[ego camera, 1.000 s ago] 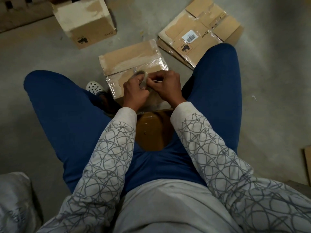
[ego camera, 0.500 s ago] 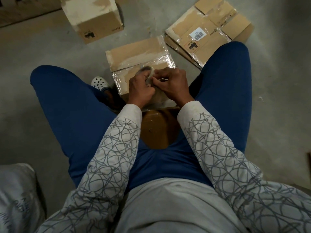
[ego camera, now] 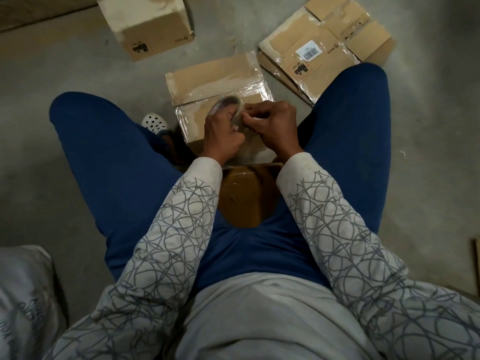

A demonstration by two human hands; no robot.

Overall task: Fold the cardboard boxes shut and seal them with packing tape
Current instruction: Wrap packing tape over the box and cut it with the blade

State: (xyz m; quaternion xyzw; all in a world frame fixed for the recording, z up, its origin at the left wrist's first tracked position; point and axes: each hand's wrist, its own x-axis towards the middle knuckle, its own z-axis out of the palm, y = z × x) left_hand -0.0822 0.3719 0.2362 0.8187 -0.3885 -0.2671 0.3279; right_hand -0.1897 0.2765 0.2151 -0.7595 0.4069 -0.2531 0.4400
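The left hand (ego camera: 223,136) curls round the packing tape roll (ego camera: 226,103); the right hand (ego camera: 275,126), fingers bent, pinches its edge, above the taped cardboard box (ego camera: 215,79) at twelve o'clock.

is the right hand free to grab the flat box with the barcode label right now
Probably not yet: the right hand is picking at the tape roll held by the left hand. The flat box lies uncovered just beyond the right knee.

Both arms (ego camera: 181,229) reach forward side by side, hands meeting at the tape roll (ego camera: 226,103). The left hand (ego camera: 222,136) grips the roll from its left; the right hand (ego camera: 276,126) pinches at its right edge with curled fingers (ego camera: 250,116).
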